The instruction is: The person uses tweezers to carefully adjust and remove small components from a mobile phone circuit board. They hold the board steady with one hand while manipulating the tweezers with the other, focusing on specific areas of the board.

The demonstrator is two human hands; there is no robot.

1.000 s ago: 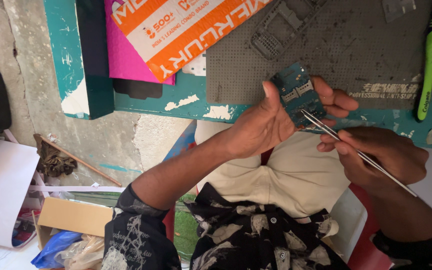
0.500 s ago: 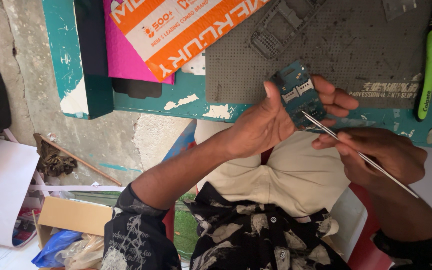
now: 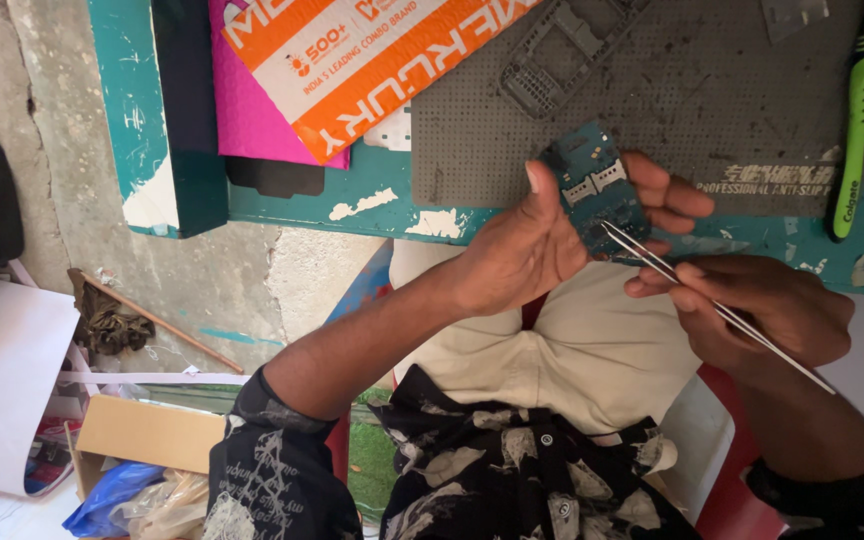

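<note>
My left hand [image 3: 537, 245] holds a small dark green circuit board [image 3: 592, 185] between thumb and fingers, just in front of the teal table edge. In my right hand [image 3: 762, 310] is a pair of thin metal tweezers [image 3: 712, 305], pinched between the fingers. The tweezer tips touch the lower edge of the board. Both hands hover over my lap, above beige trousers and a black patterned shirt.
A dark grey perforated work mat [image 3: 692, 90] lies on the teal table [image 3: 352, 200], with a grey phone frame [image 3: 562, 55] on it. A green toothbrush [image 3: 857, 120] lies at the right. An orange and white package [image 3: 372, 60] overlaps a pink one. A cardboard box [image 3: 142, 435] and paper sit on the floor at left.
The hands, board and tweezers stay almost where they were. The tweezer tips have shifted very slightly against the board.
</note>
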